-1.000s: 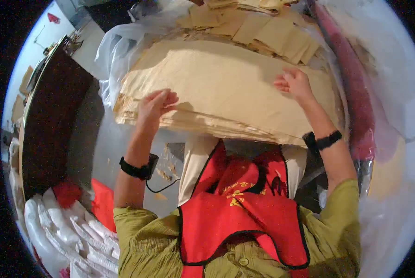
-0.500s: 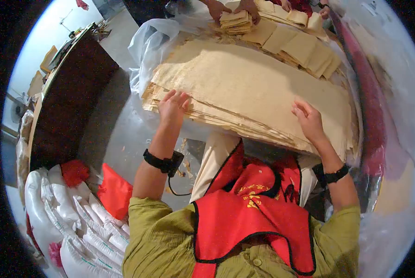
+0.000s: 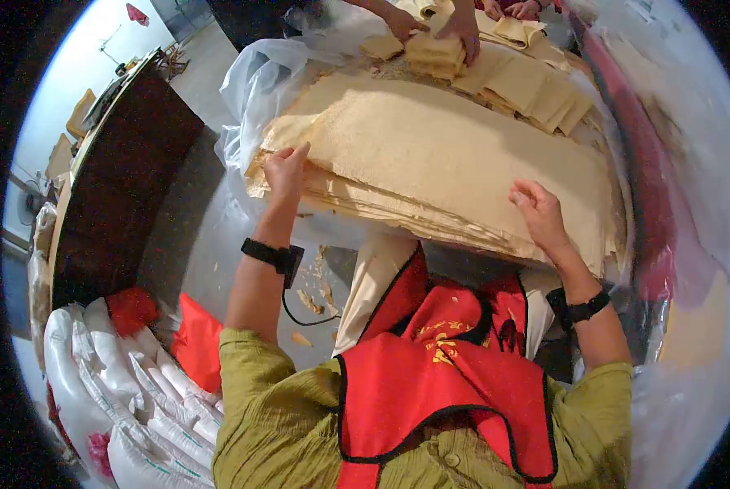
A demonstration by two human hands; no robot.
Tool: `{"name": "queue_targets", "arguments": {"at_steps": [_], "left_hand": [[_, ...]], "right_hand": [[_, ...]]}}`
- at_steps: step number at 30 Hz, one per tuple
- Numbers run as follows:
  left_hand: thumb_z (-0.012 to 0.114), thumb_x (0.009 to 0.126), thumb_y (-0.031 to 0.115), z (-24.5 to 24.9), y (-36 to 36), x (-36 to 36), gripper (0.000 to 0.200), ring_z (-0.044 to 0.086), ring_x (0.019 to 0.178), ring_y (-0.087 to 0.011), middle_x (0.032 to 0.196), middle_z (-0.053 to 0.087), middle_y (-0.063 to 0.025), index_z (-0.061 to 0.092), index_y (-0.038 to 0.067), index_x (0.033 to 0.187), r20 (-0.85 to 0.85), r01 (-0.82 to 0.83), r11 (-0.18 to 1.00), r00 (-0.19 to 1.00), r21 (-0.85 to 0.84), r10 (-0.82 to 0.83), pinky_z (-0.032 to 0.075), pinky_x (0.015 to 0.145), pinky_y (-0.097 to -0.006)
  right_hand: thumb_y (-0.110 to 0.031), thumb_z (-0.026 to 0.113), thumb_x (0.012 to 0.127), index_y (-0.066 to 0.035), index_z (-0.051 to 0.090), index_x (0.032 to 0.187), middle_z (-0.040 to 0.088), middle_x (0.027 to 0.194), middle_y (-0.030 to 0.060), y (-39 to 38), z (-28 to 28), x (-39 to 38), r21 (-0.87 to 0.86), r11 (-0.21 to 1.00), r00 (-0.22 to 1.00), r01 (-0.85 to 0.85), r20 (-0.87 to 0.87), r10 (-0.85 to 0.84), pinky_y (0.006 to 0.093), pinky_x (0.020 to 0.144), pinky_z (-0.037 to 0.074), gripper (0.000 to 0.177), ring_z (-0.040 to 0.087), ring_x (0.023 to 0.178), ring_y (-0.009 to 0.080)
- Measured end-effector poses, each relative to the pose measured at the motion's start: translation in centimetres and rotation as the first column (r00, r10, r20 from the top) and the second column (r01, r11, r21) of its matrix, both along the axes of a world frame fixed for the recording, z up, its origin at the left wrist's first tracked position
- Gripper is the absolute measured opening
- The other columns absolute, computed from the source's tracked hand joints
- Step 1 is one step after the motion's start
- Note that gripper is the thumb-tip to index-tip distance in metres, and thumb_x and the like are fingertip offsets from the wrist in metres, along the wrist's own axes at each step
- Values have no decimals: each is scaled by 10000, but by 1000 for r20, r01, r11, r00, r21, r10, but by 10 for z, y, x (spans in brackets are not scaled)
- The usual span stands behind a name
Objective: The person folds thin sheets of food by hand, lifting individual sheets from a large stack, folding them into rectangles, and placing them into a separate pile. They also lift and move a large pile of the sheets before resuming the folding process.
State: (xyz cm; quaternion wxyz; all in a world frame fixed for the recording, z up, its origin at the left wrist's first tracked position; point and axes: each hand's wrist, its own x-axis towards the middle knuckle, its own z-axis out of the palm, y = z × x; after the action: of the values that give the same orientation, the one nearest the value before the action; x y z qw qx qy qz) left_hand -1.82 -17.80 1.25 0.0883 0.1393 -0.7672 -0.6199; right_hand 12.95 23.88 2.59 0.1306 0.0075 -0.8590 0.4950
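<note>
A wide stack of thin tan sheets (image 3: pixel 446 155) lies in front of me, its layered front edge facing my lap. At the stack's left corner, my left hand (image 3: pixel 286 169) is closed in a pinch on the edge of a sheet. My right hand (image 3: pixel 539 213) hovers over the right front part of the stack, its fingers curled together; whatever they hold, if anything, is too small to make out. Folded tan sheets (image 3: pixel 536 88) lie behind the stack.
A co-worker's hands (image 3: pixel 460 33) handle a folded bundle (image 3: pixel 435 55) at the back. Another person's hands (image 3: pixel 521 10) show at the top. Crumpled clear plastic (image 3: pixel 255 81) lies at the left. White sacks (image 3: pixel 96 367) and a red bag (image 3: pixel 198 342) are at lower left.
My left hand has moved left and slightly up to the stack's corner, and its fingers have closed. The co-worker's hands have shifted right and spread over the bundle. My right hand has barely moved.
</note>
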Motion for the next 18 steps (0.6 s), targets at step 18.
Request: {"name": "queue_targets", "arguments": {"at_steps": [18], "left_hand": [[607, 796, 206, 24, 87, 5, 415, 530, 918, -171, 1065, 532, -85, 479, -2, 1132, -511, 354, 914, 833, 201, -210, 437, 795, -312]], "right_hand": [[-132, 504, 806, -3, 564, 968, 594, 908, 154, -10, 0, 12, 368, 926, 983, 84, -181, -17, 346, 736, 453, 215, 570, 840, 297]]}}
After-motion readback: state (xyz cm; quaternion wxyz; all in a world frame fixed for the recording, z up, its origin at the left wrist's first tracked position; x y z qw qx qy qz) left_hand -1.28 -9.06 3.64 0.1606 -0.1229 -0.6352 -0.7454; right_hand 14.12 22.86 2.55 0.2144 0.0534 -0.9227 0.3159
